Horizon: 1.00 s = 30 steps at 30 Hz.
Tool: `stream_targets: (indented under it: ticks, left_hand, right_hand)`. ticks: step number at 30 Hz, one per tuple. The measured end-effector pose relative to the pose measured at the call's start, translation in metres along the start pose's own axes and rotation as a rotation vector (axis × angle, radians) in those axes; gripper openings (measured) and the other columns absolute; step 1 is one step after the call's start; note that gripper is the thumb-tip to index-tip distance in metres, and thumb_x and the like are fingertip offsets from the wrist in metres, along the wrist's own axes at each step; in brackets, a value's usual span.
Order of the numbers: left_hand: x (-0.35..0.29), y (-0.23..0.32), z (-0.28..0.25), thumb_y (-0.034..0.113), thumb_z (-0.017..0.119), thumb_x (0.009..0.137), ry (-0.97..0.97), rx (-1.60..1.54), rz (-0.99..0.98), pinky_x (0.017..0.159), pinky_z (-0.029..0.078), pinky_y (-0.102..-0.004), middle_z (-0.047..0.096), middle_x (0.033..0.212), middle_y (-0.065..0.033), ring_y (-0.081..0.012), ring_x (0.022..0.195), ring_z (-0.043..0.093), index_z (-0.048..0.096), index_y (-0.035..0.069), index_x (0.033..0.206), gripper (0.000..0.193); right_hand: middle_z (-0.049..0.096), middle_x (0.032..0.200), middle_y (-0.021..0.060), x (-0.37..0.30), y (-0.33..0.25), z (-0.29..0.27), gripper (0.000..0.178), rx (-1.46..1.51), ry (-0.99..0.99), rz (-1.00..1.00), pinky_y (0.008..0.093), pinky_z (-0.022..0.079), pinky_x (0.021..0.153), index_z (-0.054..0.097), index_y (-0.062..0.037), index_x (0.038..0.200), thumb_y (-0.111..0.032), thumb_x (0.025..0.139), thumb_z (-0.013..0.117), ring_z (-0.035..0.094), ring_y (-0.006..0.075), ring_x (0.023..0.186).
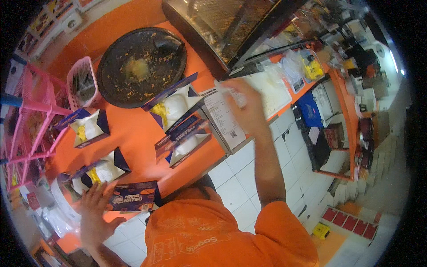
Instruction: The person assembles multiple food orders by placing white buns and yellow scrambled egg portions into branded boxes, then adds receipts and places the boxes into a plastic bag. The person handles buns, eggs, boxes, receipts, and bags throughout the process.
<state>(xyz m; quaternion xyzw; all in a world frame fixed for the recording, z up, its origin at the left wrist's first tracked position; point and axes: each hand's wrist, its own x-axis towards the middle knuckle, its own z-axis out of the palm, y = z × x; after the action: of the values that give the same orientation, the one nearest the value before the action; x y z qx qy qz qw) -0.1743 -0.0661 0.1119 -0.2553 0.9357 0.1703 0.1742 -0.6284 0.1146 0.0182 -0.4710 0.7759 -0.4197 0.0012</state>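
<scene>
1. Head view: your left hand (pixel 91 213), at seven o'clock, presses spread fingers on a dark blue box lid (pixel 133 196), steadying it at the orange counter (pixel 133 129) edge.
2. At one o'clock, your right hand (pixel 247 107) clamps a white squeeze bottle (pixel 229 91), tipped toward an open food box (pixel 175 107).

A dark round stone mortar (pixel 141 60) sits on the orange table (pixel 133 129); a pink basket (pixel 81 83) stands just left of the mortar.

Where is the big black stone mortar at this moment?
In the head view, the stone mortar sits on the orange counter, upper left, between the pink basket and the glass case.
</scene>
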Motion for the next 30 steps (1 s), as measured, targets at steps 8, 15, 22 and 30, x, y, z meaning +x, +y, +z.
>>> stream_targets:
  ticks: [8, 15, 22, 30]
  left_hand:
    - [0.031, 0.005, 0.060, -0.002, 0.066, 0.082, 0.182, -0.180, -0.281, 0.092, 0.051, -0.0458, 0.073, 0.096, -0.0147, -0.0307, 0.092, 0.069, 0.074, 0.001, 0.103, 0.023]
    - [0.033, 0.006, 0.049, 0.004, 0.068, 0.088, 0.225, -0.312, -0.403, 0.081, 0.054, -0.0435, 0.071, 0.102, -0.0214, -0.0328, 0.088, 0.069, 0.067, -0.005, 0.121, 0.035]
    - [0.057, 0.067, 0.022, 0.057, 0.083, 0.077, 0.483, -1.123, -0.206, 0.117, 0.037, -0.0450, 0.047, 0.155, -0.0197, -0.0297, 0.145, 0.043, 0.040, -0.007, 0.152, 0.108]
    - [0.077, 0.104, 0.017, 0.015, 0.067, 0.098, 0.688, -2.258, 0.307, 0.116, 0.042, -0.0479, 0.048, 0.154, -0.0195, -0.0362, 0.139, 0.051, 0.036, 0.002, 0.155, 0.066]
  right_hand:
    - [0.069, 0.122, 0.0162, -0.006, 0.139, -0.019, 0.037, 0.082, -0.178, 0.430, 0.0336, 0.052, 0.091, 0.067, -0.0062, 0.126, 0.000, 0.090, 0.066, 0.067, 0.0243, 0.108]
    - [0.061, 0.138, 0.0175, -0.015, 0.064, -0.056, 0.046, 0.528, -0.087, 0.283, 0.0324, 0.044, 0.108, 0.060, 0.0023, 0.139, 0.005, 0.094, 0.058, 0.057, 0.0217, 0.129]
    - [0.064, 0.135, 0.0169, 0.000, -0.010, -0.047, 0.044, 0.583, -0.099, 0.114, 0.0341, 0.050, 0.100, 0.063, 0.0019, 0.136, 0.005, 0.092, 0.061, 0.063, 0.0222, 0.118]
    - [0.075, 0.107, 0.0142, 0.017, -0.159, 0.026, 0.029, 0.671, -0.985, -0.577, 0.0405, 0.059, 0.077, 0.074, -0.0081, 0.120, -0.013, 0.092, 0.071, 0.074, 0.0294, 0.084]
